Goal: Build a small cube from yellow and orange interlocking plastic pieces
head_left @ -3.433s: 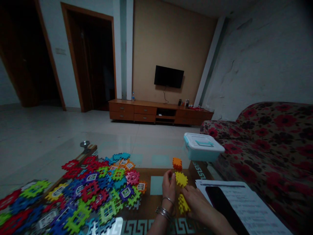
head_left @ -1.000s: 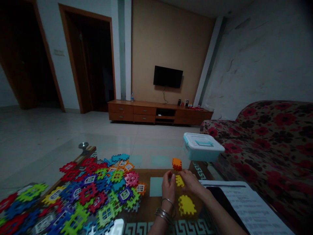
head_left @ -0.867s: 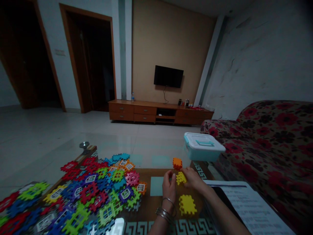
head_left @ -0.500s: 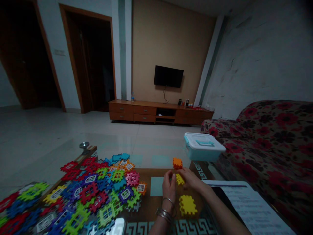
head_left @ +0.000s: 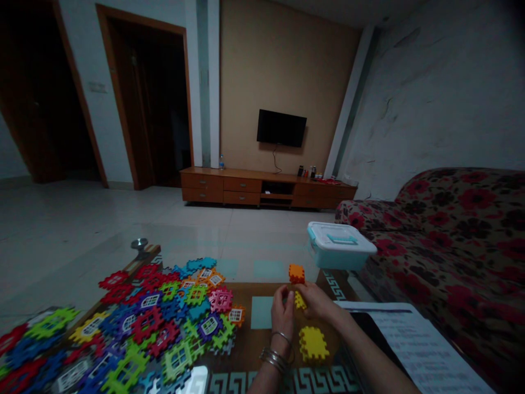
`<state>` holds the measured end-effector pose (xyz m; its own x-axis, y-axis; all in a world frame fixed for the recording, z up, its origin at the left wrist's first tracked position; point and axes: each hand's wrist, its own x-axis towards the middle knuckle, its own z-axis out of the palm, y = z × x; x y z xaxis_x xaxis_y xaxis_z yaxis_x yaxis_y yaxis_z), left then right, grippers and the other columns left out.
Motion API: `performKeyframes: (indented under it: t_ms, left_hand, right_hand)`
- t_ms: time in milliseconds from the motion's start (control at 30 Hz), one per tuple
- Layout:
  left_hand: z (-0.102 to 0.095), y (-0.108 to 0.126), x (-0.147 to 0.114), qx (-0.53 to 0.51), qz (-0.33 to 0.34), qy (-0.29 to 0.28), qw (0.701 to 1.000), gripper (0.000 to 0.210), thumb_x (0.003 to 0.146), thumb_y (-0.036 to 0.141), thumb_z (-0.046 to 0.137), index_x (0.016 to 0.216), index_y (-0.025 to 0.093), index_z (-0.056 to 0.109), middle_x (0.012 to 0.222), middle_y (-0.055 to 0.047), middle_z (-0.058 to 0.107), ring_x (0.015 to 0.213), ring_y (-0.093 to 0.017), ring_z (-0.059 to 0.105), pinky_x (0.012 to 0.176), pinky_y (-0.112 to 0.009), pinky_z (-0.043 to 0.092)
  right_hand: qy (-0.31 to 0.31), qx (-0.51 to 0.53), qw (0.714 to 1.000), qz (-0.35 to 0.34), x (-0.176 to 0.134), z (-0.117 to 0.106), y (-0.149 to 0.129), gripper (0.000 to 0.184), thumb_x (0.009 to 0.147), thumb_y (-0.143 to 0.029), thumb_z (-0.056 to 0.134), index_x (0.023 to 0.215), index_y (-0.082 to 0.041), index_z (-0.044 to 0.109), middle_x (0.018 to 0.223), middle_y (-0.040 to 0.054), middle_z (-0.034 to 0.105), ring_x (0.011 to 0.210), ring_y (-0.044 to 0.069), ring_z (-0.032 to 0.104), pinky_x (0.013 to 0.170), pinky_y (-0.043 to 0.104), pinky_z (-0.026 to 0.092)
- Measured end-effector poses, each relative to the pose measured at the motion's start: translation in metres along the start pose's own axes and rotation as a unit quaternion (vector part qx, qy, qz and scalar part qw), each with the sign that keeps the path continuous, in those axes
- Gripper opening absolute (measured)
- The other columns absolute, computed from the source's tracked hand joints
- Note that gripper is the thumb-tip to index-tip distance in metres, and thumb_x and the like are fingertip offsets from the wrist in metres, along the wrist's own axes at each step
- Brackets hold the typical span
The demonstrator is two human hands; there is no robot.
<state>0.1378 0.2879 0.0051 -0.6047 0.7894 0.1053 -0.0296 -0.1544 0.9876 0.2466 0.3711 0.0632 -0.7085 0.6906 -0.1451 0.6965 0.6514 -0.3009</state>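
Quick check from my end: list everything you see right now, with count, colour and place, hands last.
small yellow tile: one, yellow, held between both hands
large yellow tile: one, yellow, flat on the table near the wrists
orange cube: one, orange, just beyond the hands
loose tiles: many, mixed colours, spread over the table's left
table: one, brown with glass top
storage box: one, teal with white lid, far right table corner
papers: printed sheets, white, right of the arms
sofa: one, red floral, right
TV: one, black, far wall
cabinet: one, wooden, below TV
left hand: bangles on wrist
right hand
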Motion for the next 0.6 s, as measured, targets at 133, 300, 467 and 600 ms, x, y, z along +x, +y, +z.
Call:
performKeyframes:
  t_ms: [133,300,467,600]
  left_hand:
    - [0.0,0.003,-0.002,0.003,-0.006,0.004,1.0,0.056,0.076,0.065,0.053,0.105,0.019,0.062,0.11,-0.013,0.07,0.108,-0.027,0.063,0.098,-0.041,0.047]
    - [-0.001,0.008,-0.003,0.005,-0.018,-0.006,1.0,0.059,0.074,0.066,0.053,0.105,0.017,0.062,0.112,-0.015,0.069,0.108,-0.029,0.063,0.097,-0.043,0.048]
    - [-0.004,0.017,-0.004,0.006,-0.025,-0.014,1.0,0.056,0.074,0.064,0.055,0.105,0.018,0.061,0.114,-0.016,0.068,0.11,-0.029,0.062,0.099,-0.044,0.047]
    - [-0.007,0.022,-0.005,0.009,-0.024,-0.014,1.0,0.054,0.073,0.062,0.057,0.103,0.017,0.061,0.114,-0.016,0.069,0.11,-0.028,0.062,0.101,-0.043,0.046]
  right_hand:
    - [0.003,-0.014,1.0,0.022,-0.013,-0.013,-0.002,0.074,0.057,-0.007,0.07,0.129,-0.008,0.054,0.124,0.0217,0.062,0.117,0.036,0.057,0.099,0.041,0.043]
    - [0.006,0.003,1.0,-0.022,-0.057,-0.039,-0.018,0.08,0.062,-0.012,0.063,0.14,-0.01,0.045,0.131,0.0183,0.057,0.124,0.031,0.051,0.105,0.037,0.038]
    - [-0.028,0.024,0.998,-0.045,-0.099,-0.045,-0.044,0.085,0.06,-0.013,0.059,0.143,-0.01,0.044,0.132,0.0178,0.055,0.123,0.031,0.049,0.108,0.039,0.037]
    - [-0.035,0.027,0.998,-0.043,-0.11,-0.04,-0.057,0.086,0.059,-0.009,0.056,0.143,-0.016,0.046,0.132,0.0149,0.055,0.123,0.03,0.048,0.107,0.039,0.037]
